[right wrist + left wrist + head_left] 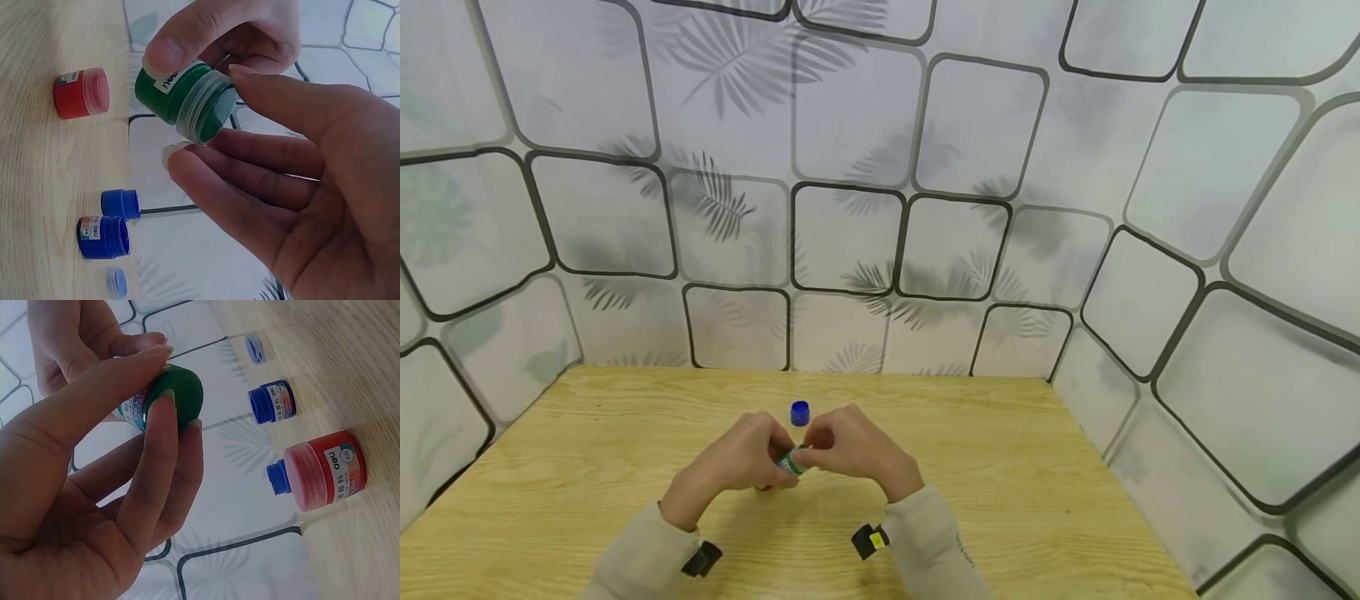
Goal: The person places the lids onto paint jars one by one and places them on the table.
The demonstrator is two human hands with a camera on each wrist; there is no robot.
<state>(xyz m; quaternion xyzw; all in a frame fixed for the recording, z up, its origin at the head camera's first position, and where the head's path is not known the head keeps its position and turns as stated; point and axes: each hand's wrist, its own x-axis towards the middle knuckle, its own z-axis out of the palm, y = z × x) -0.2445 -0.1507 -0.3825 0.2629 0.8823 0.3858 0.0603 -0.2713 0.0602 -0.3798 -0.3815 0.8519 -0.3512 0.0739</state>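
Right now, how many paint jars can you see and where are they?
4: the green jar between the left hand and right hand; on the table, the red jar, a blue jar and another blue jar near it. Others may be hidden.

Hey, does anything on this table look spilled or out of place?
The blue jar near the loose lid and the other blue jar both look uncapped, yet only that one lid shows. I see no spill.

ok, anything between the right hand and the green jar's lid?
Nothing visible. The right hand touches the translucent lid directly; the left hand holds the green jar by its body. The red jar stands apart on the table.
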